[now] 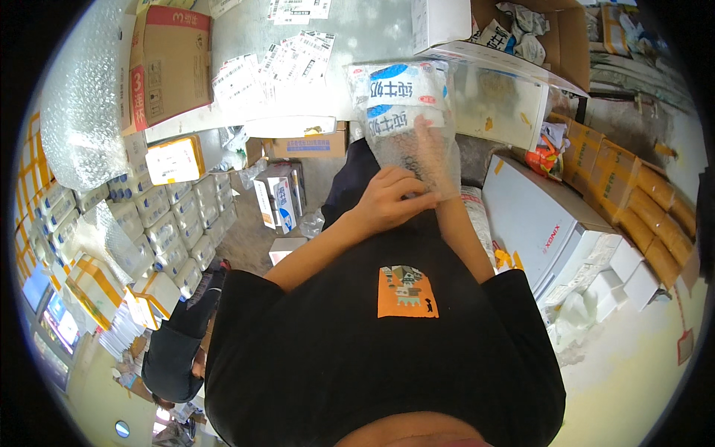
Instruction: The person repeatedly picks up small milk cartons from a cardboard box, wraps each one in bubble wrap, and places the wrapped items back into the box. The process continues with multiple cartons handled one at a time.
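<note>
A clear bubble-wrap bag (385,148) lies at the table's near edge, its mouth toward my body. Inside its far end are white milk pouches (391,89) with blue patches and large print. My left hand (394,195) is at the mouth, with its thumb and fingers closed on the plastic rim. My right hand (427,139) shows blurred through the wrap, reaching up to the pouches, with its forearm coming out of the mouth. Whether its fingers grip a pouch is not clear.
Printed labels (296,58) lie on the table (368,28). An open carton (567,33) of pouches stands right, a brown box (179,67) and bubble-wrap roll (81,100) left. Wrapped packs (179,218) are stacked at left; a white freezer (530,207) stands right. Another person (173,357) bends behind.
</note>
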